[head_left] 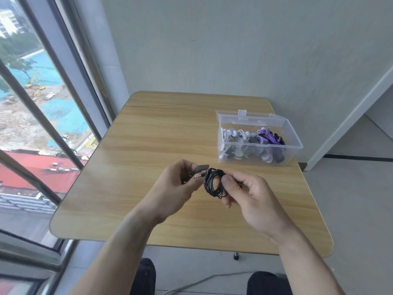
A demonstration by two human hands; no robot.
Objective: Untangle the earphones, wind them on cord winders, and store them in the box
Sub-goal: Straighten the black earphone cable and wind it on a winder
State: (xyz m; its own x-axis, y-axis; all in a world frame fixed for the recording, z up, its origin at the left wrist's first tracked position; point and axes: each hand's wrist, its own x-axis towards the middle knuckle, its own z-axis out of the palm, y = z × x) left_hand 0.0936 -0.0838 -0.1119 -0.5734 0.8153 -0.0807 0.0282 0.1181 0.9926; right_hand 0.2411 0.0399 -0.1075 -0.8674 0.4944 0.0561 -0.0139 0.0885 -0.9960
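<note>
- Head view looks down at two bare hands held up over a wooden table, close to each other.
- Left hand comes in from the bottom left, with its back to the camera. Its fingers are curled in, and its fingertips pinch a small dark grey cord winder.
- A little metal plug pokes out by the left thumb. It points toward the left hand.
- Right hand comes in from the bottom right. Its thumb and bent fingers pinch a bundle of black earphones. The thumb presses on the right side of the loops.
- The black cord is looped round many times and sits right between the two hands, above the table and not lying on it.
- One clear box stands on the far right part of the table, well apart from the hands. Its lid is open and tips back.
- Inside the box lie wound earphones: some white ones, one purple bunch and some black at the right end. They are packed too close to count for sure.
- One window is on the left, and two dark knees show at the bottom.
- One thin grey cable lies on the floor between the knees.
</note>
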